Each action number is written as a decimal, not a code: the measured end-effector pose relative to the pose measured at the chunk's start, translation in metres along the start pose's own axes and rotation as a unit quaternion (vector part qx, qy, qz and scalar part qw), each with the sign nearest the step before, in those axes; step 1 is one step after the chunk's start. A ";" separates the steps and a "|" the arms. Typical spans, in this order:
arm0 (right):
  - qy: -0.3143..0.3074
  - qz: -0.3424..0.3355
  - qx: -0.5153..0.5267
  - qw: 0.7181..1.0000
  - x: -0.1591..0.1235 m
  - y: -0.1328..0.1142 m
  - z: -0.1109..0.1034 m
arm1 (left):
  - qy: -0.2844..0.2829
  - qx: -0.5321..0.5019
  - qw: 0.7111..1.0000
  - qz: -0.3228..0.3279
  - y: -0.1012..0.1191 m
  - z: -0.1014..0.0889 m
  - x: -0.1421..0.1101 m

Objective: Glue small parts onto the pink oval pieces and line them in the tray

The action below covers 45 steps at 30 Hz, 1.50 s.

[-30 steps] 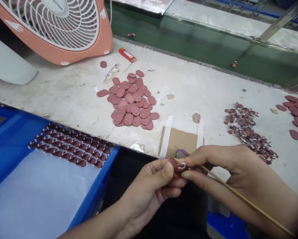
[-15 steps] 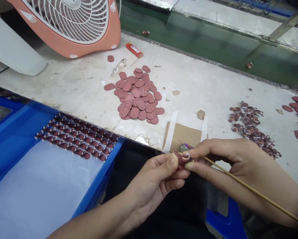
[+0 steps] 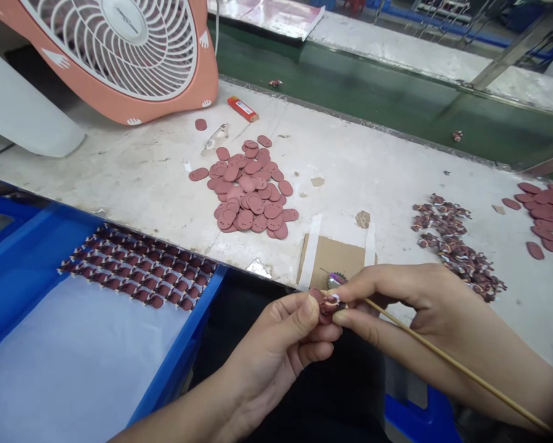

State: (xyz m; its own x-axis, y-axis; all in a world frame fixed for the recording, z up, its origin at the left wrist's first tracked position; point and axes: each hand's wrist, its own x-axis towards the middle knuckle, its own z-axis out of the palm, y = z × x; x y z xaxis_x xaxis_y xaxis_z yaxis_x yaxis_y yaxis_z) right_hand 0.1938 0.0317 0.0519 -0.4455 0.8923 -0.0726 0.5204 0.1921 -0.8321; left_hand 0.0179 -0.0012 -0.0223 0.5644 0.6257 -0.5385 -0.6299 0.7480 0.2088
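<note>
Near the table's front edge, my left hand [image 3: 281, 344] pinches a reddish-brown oval disc [image 3: 316, 296] between thumb and fingers. My right hand [image 3: 410, 307] closes its thumb and forefinger on a small brown-and-white figurine [image 3: 332, 301], which touches the disc. A thin wooden stick [image 3: 461, 360] also runs through my right hand, slanting down to the lower right; its tip is hard to make out. Just beyond my fingertips, a bottle cap [image 3: 334, 280] with something shiny purple in it lies on a piece of cardboard [image 3: 339, 253] held by white tape.
Oval discs are heaped mid-table [image 3: 253, 191] and at the right [image 3: 551, 209]. A pile of small figurines [image 3: 456, 246] lies beyond my right hand. Rows of joined pieces sit in a blue crate [image 3: 165, 369] at left. An orange fan [image 3: 165, 111] and a red box [image 3: 242, 109] stand behind.
The view has shifted slightly, so the table's things appear a little lower and further left. Both hands keep their hold on the disc and figurine, nearly unchanged.
</note>
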 end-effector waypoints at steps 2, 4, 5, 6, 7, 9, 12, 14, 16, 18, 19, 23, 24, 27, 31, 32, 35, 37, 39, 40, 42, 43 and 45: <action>-0.016 -0.010 0.011 1.000 0.000 -0.003 0.000 | -0.016 0.009 1.000 0.001 0.001 -0.002 0.000; -0.016 -0.029 0.029 0.999 0.000 -0.005 0.001 | -0.028 0.017 0.999 0.003 0.003 -0.004 -0.001; -0.010 -0.039 0.036 0.999 0.000 -0.006 0.001 | -0.032 0.018 0.999 0.004 0.003 -0.005 -0.001; 0.001 -0.048 0.039 0.998 -0.001 -0.007 0.002 | -0.036 0.020 0.999 0.004 0.004 -0.006 -0.001; 0.011 -0.055 0.035 0.998 -0.003 -0.007 0.003 | -0.039 0.022 0.999 0.004 0.004 -0.007 -0.001; 0.022 -0.068 0.013 0.997 -0.006 -0.007 0.003 | -0.055 0.024 0.998 0.004 0.005 -0.007 0.000; 0.048 -0.096 -0.041 0.993 -0.010 -0.004 0.000 | -0.087 0.003 0.996 -0.001 0.007 -0.008 0.001; 0.080 -0.100 -0.082 0.988 -0.010 -0.002 -0.002 | -0.103 -0.030 0.994 -0.024 0.009 -0.009 0.000; 0.103 -0.089 -0.109 0.985 -0.010 -0.001 -0.004 | -0.110 -0.058 0.991 -0.057 0.010 -0.010 -0.001; 0.104 -0.081 -0.110 0.985 -0.008 0.001 -0.002 | -0.109 -0.078 0.988 -0.080 0.010 -0.011 -0.002; 0.100 -0.077 -0.101 0.987 -0.007 0.001 -0.001 | -0.108 -0.085 0.987 -0.084 0.010 -0.011 -0.002; 0.076 -0.076 -0.037 0.994 -0.004 0.000 0.005 | -0.113 -0.093 0.986 -0.084 0.008 -0.012 -0.001; 0.070 -0.076 -0.024 0.994 -0.004 0.000 0.006 | -0.114 -0.092 0.986 -0.083 0.008 -0.013 0.000; 0.063 -0.072 -0.001 0.995 -0.003 0.001 0.007 | -0.111 -0.082 0.987 -0.080 0.007 -0.013 0.000; 0.069 -0.080 0.023 0.994 -0.004 0.001 0.008 | -0.123 -0.068 0.988 -0.061 0.008 -0.013 -0.001; 0.071 -0.080 0.026 0.994 -0.005 0.001 0.008 | -0.127 -0.064 0.988 -0.054 0.008 -0.013 -0.001; 0.074 -0.071 0.022 0.994 -0.007 0.001 0.007 | -0.127 -0.045 0.990 -0.033 0.010 -0.011 -0.001; 0.060 -0.068 0.013 0.996 -0.008 0.002 0.006 | -0.123 -0.032 0.992 -0.018 0.011 -0.010 0.000; 0.043 -0.066 0.006 0.997 -0.007 0.003 0.004 | -0.115 -0.019 0.993 -0.005 0.012 -0.009 0.000; 0.039 -0.064 0.006 0.997 -0.007 0.003 0.004 | -0.115 -0.011 0.993 0.000 0.012 -0.009 0.000; 0.043 -0.065 0.011 0.997 -0.005 0.004 0.004 | -0.114 0.002 0.993 0.004 0.012 -0.009 0.000; 0.046 -0.065 0.015 0.997 -0.004 0.004 0.004 | -0.115 0.007 0.993 0.005 0.012 -0.009 0.000; 0.045 -0.069 0.022 0.996 -0.001 0.004 0.005 | -0.114 0.013 0.993 0.006 0.012 -0.009 0.000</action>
State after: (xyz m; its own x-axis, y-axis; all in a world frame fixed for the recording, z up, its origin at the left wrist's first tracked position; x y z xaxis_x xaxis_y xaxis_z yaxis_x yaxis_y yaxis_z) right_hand 0.1931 0.0293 0.0457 -0.4430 0.8917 0.0927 0.4254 0.3001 -0.8538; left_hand 0.0051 0.0057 -0.0270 0.6648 0.6660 -0.3384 -0.6246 0.7440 0.2374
